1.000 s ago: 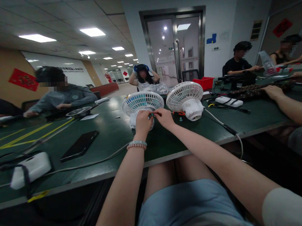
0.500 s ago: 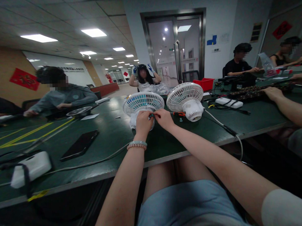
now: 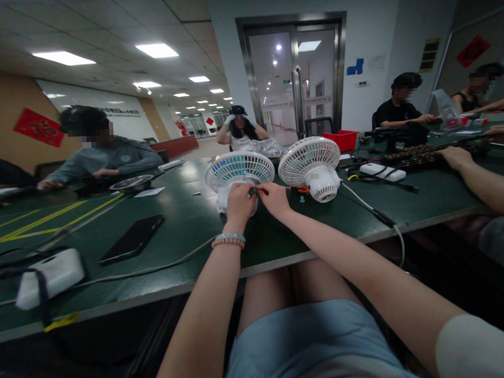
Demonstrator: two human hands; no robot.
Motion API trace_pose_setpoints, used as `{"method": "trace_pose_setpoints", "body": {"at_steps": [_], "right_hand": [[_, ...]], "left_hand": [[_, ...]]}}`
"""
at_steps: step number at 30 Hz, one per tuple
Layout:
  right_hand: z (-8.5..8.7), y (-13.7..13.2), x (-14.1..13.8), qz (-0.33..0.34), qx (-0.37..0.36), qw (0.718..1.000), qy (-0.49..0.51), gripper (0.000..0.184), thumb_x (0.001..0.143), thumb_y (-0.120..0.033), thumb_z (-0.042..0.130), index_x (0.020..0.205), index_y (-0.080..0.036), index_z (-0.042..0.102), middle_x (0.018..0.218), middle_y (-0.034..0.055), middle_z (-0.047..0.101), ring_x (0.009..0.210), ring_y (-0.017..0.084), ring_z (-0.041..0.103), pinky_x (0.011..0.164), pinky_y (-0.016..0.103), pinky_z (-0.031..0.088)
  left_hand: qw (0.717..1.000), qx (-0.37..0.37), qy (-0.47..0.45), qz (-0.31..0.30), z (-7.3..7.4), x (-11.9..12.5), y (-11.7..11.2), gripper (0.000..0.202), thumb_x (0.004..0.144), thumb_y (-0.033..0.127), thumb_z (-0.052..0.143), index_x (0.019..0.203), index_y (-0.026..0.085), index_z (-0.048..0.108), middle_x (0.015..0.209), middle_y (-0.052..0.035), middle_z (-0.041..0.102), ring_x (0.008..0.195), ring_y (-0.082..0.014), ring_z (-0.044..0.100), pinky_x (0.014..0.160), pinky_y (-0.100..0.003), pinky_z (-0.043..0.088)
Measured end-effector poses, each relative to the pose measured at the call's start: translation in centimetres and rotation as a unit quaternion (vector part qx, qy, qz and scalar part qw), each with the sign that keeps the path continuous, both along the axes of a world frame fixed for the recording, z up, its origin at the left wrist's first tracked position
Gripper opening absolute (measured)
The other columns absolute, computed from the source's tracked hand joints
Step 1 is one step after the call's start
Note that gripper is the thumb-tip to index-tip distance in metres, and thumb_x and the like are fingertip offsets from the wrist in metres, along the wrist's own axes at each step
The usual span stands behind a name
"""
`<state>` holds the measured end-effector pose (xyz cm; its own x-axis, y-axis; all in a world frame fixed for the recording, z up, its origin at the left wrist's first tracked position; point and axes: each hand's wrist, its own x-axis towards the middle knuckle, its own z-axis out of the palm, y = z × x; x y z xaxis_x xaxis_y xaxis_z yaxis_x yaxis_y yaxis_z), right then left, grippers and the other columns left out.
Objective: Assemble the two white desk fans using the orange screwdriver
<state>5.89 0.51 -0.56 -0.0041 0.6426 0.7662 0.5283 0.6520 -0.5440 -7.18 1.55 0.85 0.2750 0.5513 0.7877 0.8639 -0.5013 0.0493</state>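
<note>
Near the table's (image 3: pixel 187 225) near edge, at the left, lies a white box (image 3: pixel 51 278); past it a phone (image 3: pixel 131 239) slants, its far end toward the right. The left fan (image 3: pixel 239 168) stands well in from the near edge, grille facing away and up, its broad disc running left to right, its back behind the left hand (image 3: pixel 240 205). That hand pinches a small teal piece (image 3: pixel 252 192) in front of the fan's back; its long axis is too small to tell. The right hand (image 3: pixel 274 198) has its fingertips narrowed beside the piece; I cannot tell whether they grip it. The right fan (image 3: pixel 317 169) leans, its back pointing toward the near edge.
</note>
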Motion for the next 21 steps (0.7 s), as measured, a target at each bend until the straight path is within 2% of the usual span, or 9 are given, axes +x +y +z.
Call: {"method": "trace_pose_setpoints", "body": {"at_steps": [7,15,21], "right_hand": [[-0.2,0.3,-0.1,0.023,-0.019,0.998,0.055,0.016,0.079,-0.015,0.052,0.084,-0.018,0.067,0.087,0.0029,0.069,0.083,0.015,0.061,0.082,0.026,0.045],[-0.5,0.8,-0.4,0.050,-0.099,0.984,0.138,0.010,0.077,-0.019,0.056,0.079,-0.017,0.065,0.080,0.0011,0.069,0.075,0.014,0.062,0.076,0.026,0.047],[-0.7,0.9,-0.5,0.044,-0.093,0.984,0.143,0.007,0.076,-0.019,0.056,0.077,-0.015,0.062,0.078,0.0024,0.067,0.073,0.014,0.060,0.075,0.026,0.046]], "left_hand": [[1.000,0.003,-0.004,-0.004,0.0,0.0,-0.1,0.021,0.073,0.017,0.053,0.090,0.018,0.065,0.086,-0.0067,0.065,0.092,-0.0234,0.053,0.085,-0.036,0.045],[1.000,-0.010,-0.012,0.005,0.1,0.3,-0.5,0.019,0.074,0.018,0.054,0.089,0.019,0.065,0.086,-0.0068,0.065,0.093,-0.0236,0.054,0.086,-0.037,0.045],[1.000,-0.011,-0.019,0.001,0.1,0.3,-0.5,0.019,0.075,0.019,0.054,0.089,0.017,0.066,0.086,-0.0074,0.065,0.093,-0.0231,0.053,0.085,-0.036,0.045]]}}
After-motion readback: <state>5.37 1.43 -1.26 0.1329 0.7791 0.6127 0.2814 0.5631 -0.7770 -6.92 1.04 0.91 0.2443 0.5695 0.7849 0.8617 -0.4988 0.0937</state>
